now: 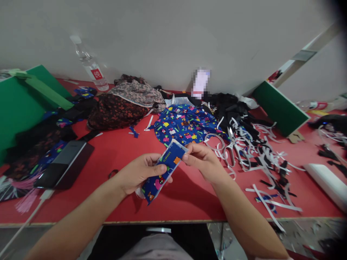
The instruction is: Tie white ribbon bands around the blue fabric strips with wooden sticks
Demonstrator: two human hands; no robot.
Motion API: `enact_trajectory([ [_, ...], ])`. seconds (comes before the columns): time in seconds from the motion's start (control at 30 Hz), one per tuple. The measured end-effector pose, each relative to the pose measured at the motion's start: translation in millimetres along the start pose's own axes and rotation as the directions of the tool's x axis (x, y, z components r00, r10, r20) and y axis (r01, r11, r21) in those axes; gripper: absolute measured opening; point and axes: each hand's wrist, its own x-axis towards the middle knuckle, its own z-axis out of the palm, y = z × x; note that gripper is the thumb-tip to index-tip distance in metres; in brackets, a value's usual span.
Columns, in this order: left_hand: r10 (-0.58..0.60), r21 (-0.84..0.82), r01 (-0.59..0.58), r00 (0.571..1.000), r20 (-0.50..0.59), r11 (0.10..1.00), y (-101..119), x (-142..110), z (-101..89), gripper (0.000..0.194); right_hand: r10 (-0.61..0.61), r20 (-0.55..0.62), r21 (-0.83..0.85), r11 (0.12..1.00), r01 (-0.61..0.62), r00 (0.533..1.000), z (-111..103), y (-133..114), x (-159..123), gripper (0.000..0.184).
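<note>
Head view: your left hand (138, 175) grips the lower part of a blue printed strip (162, 169), your right hand (202, 160) pinches its upper end, above the red bench (114, 151). Scissors (235, 150) just right; printed cloth (184, 126) behind; tablet (65, 164) left.

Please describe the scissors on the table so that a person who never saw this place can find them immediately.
Start at the red table and go to the heap of white and black strips on its right half. At the heap's left edge, just right of the right hand, lie the scissors. They are the only metal thing there, with pale looped handles, beside a white ring.
</note>
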Motion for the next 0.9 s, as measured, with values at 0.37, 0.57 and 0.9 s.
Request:
enact_trajectory([
  [0.37, 0.103, 0.152, -0.084, 0.987, -0.121, 0.985, -2.8, 2.9, 7.4, 0.033, -0.098, -0.049, -0.196, 0.977, 0.086, 0.994, -0.1, -1.1, -1.9, 0.025],
  [0.57, 0.185, 0.225, -0.147, 0.969, -0.161, 0.963, 0.3, 1.7, 13.8, 0.034, -0.250, -0.097, -0.456, 0.872, 0.180, 0.963, 4.9, -3.6, -3.5, 0.022],
  [0.9, 0.276, 0.404, -0.188, 0.946, -0.171, 0.895, 3.0, -4.4, 22.3, 0.019, -0.037, -0.162, 0.018, 0.999, 0.041, 0.986, 10.1, 8.2, 2.6, 0.015],
])
